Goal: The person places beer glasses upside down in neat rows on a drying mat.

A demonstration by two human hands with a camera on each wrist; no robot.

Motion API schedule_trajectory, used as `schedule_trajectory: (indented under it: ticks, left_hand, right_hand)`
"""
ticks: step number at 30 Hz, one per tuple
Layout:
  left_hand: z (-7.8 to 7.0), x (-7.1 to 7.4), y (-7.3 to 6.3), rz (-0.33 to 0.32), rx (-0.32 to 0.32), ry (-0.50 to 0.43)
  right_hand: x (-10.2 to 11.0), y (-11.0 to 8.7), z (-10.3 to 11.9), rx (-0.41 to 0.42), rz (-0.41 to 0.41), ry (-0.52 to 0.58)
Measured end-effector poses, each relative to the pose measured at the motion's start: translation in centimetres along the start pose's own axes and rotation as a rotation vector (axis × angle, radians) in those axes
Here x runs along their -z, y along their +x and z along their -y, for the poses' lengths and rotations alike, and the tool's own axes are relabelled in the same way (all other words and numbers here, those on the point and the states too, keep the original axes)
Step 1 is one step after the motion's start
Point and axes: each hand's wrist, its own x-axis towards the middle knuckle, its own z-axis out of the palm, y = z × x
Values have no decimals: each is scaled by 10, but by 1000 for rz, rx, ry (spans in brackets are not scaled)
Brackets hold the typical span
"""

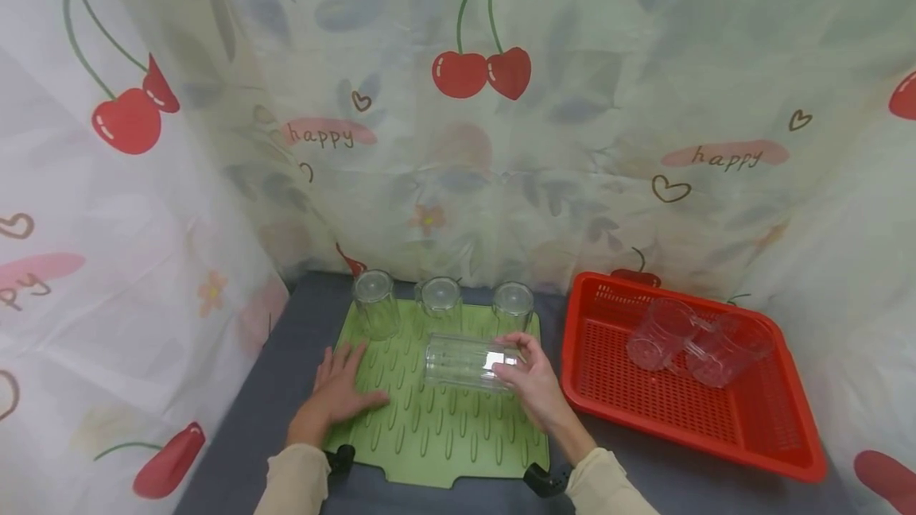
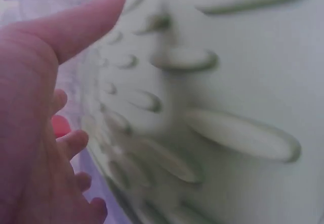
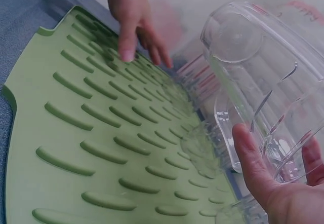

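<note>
A clear mug lies on its side in the air over the green ribbed drying mat. My right hand holds it near its right end, thumb and fingers on opposite sides. In the right wrist view the mug's round base faces up and left, tilted. My left hand rests with spread, straight fingers at the mat's left edge, holding nothing. Along the mat's back stand three clear upside-down mugs: a left one, a middle one and a right one.
A red plastic basket stands right of the mat, with two clear mugs lying in it. The dark grey tabletop runs beneath everything. A cherry-print curtain hangs behind and along both sides.
</note>
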Motion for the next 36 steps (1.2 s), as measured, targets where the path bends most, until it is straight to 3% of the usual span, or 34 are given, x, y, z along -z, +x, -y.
schedule_trajectory:
  ticks: [14,24,36]
  left_hand:
    - [-41,11,-8,10,-152,-239]
    - [-58,3,-16,-123,-225,-368]
    - [-84,-3,-19,-128,-293,-628]
  right_hand:
    - [1,4,-9,-48,-69,14]
    - [0,5,-13,-62,-79,25]
    - [-4,3,-14,-60,-59,33]
